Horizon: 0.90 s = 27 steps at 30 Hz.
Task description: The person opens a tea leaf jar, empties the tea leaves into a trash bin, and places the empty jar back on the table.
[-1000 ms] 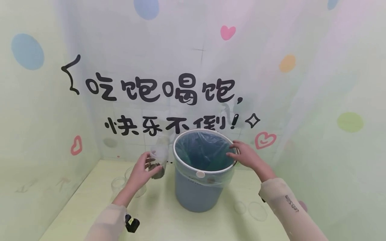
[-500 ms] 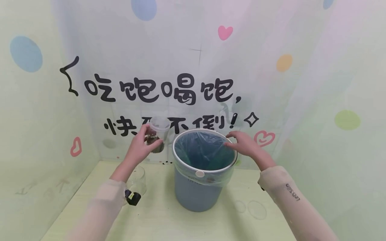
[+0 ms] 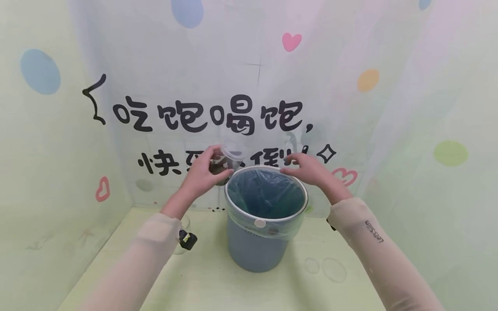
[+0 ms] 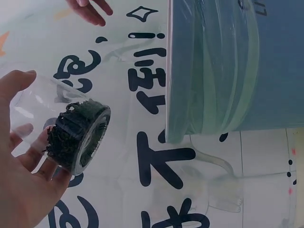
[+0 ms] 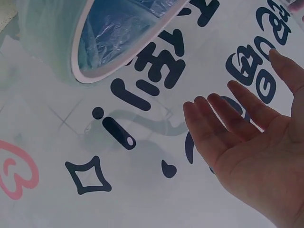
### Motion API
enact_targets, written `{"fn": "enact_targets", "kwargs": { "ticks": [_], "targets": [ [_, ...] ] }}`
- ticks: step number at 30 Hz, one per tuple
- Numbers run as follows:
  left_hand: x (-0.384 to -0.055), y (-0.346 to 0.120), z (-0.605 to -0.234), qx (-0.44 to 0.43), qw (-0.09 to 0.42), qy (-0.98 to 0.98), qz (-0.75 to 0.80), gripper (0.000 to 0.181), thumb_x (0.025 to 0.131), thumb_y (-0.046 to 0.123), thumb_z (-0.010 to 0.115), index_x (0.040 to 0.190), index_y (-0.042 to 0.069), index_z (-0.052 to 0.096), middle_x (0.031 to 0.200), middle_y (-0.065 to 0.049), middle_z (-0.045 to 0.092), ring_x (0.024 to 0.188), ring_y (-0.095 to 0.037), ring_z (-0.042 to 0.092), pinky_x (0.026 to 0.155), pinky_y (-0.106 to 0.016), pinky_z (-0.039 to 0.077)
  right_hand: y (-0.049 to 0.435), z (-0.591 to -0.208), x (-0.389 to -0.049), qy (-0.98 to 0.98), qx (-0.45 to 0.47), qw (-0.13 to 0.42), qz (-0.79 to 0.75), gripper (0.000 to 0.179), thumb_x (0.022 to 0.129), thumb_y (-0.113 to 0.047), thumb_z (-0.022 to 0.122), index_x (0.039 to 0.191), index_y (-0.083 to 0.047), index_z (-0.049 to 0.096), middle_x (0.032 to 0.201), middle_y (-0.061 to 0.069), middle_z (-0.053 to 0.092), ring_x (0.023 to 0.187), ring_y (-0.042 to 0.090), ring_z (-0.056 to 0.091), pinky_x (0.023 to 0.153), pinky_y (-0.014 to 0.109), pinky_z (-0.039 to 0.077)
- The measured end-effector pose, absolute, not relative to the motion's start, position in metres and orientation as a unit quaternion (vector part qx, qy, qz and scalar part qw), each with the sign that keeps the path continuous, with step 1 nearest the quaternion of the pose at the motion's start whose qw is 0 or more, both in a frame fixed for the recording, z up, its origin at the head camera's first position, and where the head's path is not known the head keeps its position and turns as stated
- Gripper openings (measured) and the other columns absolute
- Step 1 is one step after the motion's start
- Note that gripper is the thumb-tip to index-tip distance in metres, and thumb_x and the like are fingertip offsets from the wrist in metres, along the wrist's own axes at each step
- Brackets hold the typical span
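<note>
My left hand (image 3: pixel 200 172) grips a clear jar (image 3: pixel 234 153) by its side, just above the left rim of a blue-grey trash bin (image 3: pixel 254 252). In the left wrist view, dark dried leaves (image 4: pixel 71 135) lie in the bottom of the jar, which is tilted. The bin stands upright, with a translucent plastic bag (image 3: pixel 268 188) lining it and folded over its white rim. At the bin's back right, my right hand (image 3: pixel 309 170) is raised above the rim. The right wrist view shows that hand's fingers (image 5: pixel 228 116) extended, holding nothing.
Partly behind my left sleeve, a clear glass container (image 3: pixel 186 222) stands on the pale table (image 3: pixel 212 285). Two pale rings, one small (image 3: pixel 312 265) and one larger (image 3: pixel 333 270), lie right of the bin. A printed wall (image 3: pixel 175 56) rises close behind the bin.
My left hand has lifted the jar from the table's left side and carried it up and right to the bin's rim. My right hand has moved from the bin's right rim up and slightly left.
</note>
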<state>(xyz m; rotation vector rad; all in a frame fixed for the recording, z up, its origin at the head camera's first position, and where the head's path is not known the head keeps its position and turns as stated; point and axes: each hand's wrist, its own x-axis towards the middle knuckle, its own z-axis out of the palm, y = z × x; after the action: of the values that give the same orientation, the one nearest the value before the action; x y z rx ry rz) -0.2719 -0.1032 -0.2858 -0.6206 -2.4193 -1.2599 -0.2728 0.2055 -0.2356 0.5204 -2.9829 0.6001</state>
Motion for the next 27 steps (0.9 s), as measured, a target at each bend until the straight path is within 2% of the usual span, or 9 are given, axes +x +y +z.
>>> {"fn": "enact_targets", "kwargs": {
  "ticks": [3,7,13,16,19,25,27],
  "targets": [
    [-0.273,-0.094,-0.286,-0.235,0.182,-0.851,-0.434,0.067,0.085,0.024,0.078,0.142,0.011,0.047,0.131,-0.015,0.061,0.122,-0.033,0.058,0.106,-0.052,0.047,0.199,-0.231,-0.273,-0.963,0.171,0.020,0.205,0.051,0.097,-0.035,0.061,0.139,-0.006,0.056,0.136,0.020,0.060,0.126,0.037,0.056,0.108,0.054,0.045],
    [-0.275,-0.084,-0.289,-0.253,0.196,-0.855,-0.408,0.066,0.085,0.024,0.079,0.141,0.009,0.048,0.128,-0.014,0.062,0.115,-0.031,0.061,0.099,-0.048,0.051,0.190,-0.227,-0.273,-0.960,0.171,0.010,0.223,0.048,0.100,-0.034,0.057,0.140,-0.007,0.055,0.136,0.020,0.060,0.125,0.036,0.057,0.108,0.053,0.046],
    [-0.272,-0.072,-0.290,-0.235,0.198,-0.890,-0.338,0.071,0.084,0.033,0.079,0.143,0.011,0.047,0.134,-0.012,0.061,0.126,-0.031,0.055,0.107,-0.049,0.047,0.175,-0.225,-0.271,-0.944,0.183,0.007,0.274,0.045,0.103,-0.035,0.051,0.137,-0.007,0.058,0.139,0.016,0.060,0.126,0.035,0.059,0.109,0.052,0.045],
    [-0.271,-0.068,-0.290,-0.227,0.205,-0.900,-0.311,0.071,0.083,0.035,0.080,0.143,0.014,0.048,0.133,-0.011,0.060,0.126,-0.032,0.054,0.106,-0.051,0.047,0.167,-0.226,-0.271,-0.937,0.186,0.006,0.296,0.051,0.101,-0.043,0.052,0.138,-0.009,0.056,0.137,0.014,0.061,0.126,0.032,0.058,0.108,0.051,0.046],
    [-0.269,-0.064,-0.289,-0.227,0.217,-0.908,-0.279,0.071,0.082,0.036,0.081,0.142,0.015,0.050,0.133,-0.011,0.059,0.123,-0.033,0.054,0.101,-0.051,0.050,0.159,-0.227,-0.271,-0.933,0.185,0.007,0.309,0.060,0.097,-0.051,0.056,0.142,-0.010,0.053,0.136,0.011,0.062,0.125,0.029,0.059,0.106,0.048,0.048],
    [-0.266,-0.057,-0.287,-0.231,0.242,-0.919,-0.207,0.070,0.082,0.038,0.080,0.142,0.019,0.050,0.133,-0.010,0.059,0.121,-0.033,0.054,0.089,-0.046,0.056,0.145,-0.226,-0.267,-0.936,0.190,0.015,0.296,0.068,0.093,-0.051,0.062,0.143,-0.006,0.051,0.129,0.014,0.064,0.100,0.028,0.069,0.091,0.043,0.056],
    [-0.266,-0.056,-0.287,-0.233,0.249,-0.920,-0.195,0.070,0.082,0.038,0.080,0.142,0.020,0.050,0.132,-0.010,0.059,0.119,-0.033,0.055,0.088,-0.045,0.056,0.143,-0.225,-0.265,-0.939,0.186,0.020,0.288,0.067,0.093,-0.050,0.064,0.141,-0.006,0.052,0.126,0.014,0.064,0.099,0.026,0.068,0.090,0.042,0.056]
  ]
}}
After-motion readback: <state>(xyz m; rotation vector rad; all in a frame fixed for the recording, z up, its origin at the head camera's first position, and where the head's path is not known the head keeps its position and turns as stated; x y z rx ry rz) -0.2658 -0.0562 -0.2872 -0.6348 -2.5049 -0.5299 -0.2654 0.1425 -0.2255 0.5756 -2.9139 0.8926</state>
